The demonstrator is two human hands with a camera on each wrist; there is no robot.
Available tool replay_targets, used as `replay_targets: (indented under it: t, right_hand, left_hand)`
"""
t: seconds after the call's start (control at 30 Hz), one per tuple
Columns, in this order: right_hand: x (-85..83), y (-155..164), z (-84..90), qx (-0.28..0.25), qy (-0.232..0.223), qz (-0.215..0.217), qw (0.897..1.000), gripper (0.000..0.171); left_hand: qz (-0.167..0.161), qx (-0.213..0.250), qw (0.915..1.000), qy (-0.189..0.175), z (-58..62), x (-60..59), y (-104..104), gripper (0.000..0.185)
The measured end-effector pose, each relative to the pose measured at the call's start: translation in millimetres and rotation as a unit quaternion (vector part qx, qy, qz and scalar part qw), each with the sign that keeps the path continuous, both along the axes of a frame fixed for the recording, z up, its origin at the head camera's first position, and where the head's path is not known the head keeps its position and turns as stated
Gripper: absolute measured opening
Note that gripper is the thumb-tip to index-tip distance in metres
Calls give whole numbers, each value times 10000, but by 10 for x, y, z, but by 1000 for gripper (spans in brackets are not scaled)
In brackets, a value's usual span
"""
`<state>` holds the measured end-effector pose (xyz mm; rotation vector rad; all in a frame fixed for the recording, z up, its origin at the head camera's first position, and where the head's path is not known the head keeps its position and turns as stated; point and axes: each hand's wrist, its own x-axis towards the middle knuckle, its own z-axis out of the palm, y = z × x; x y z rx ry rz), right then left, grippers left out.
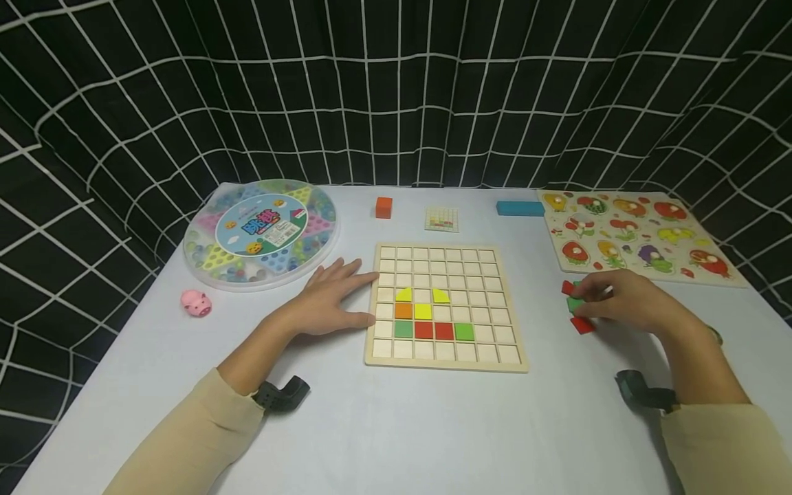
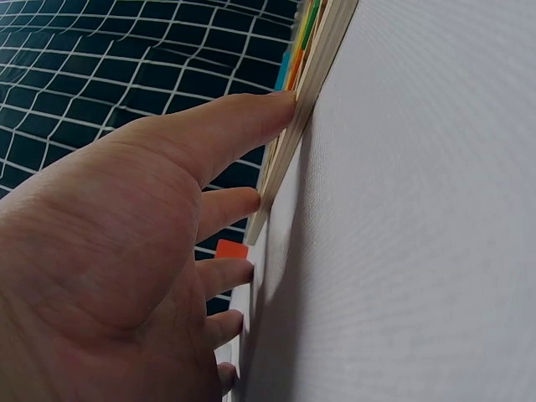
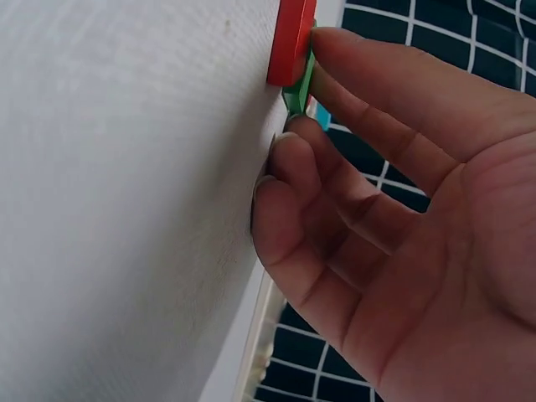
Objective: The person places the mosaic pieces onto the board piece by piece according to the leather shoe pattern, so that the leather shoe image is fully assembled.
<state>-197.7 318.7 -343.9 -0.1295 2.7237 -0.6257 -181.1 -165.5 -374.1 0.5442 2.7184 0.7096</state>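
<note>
A wooden grid board (image 1: 489, 344) lies in the middle of the white table, with yellow, orange, green and red tiles (image 1: 423, 311) set in its lower middle squares. My left hand (image 1: 353, 295) lies flat on the table, fingers straight, thumb and fingertips against the board's left edge (image 2: 311, 79). To the right of the board my right hand (image 1: 594, 300) pinches a green tile (image 1: 575, 304) between thumb and forefinger. The green tile (image 3: 300, 85) lies against a red tile (image 3: 291, 38), and another red tile (image 1: 582, 325) is beside it.
A round marble game box (image 1: 262, 230) and a pink pig (image 1: 196, 302) sit at the left. An orange block (image 1: 383, 207), a small pattern card (image 1: 442, 219) and a teal block (image 1: 520, 207) lie behind the board. A fruit peg puzzle (image 1: 637, 234) is at the right.
</note>
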Motion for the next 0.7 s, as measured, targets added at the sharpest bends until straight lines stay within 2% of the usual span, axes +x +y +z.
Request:
replay_targets:
  t: [0.13,0.3,0.53,0.7]
  right_hand:
    - [-16,-38,9,148,-5,-27,9999,42]
    - [-22,-61,-6,67,99,-35,9999,35]
    - [-20,-95,-32,-409,145,-176,9989,32]
    - [14,-273,23,-956,30,-114,9953,34]
  left_hand:
    - [-1,-4,10000,0,-4,1,-2,81]
    - [-22,17,10000,5,-8,2,0,81]
    - [-53,34,10000,18,-3,2,3,81]
    - [-36,46,10000,-9,4,8,-6,81]
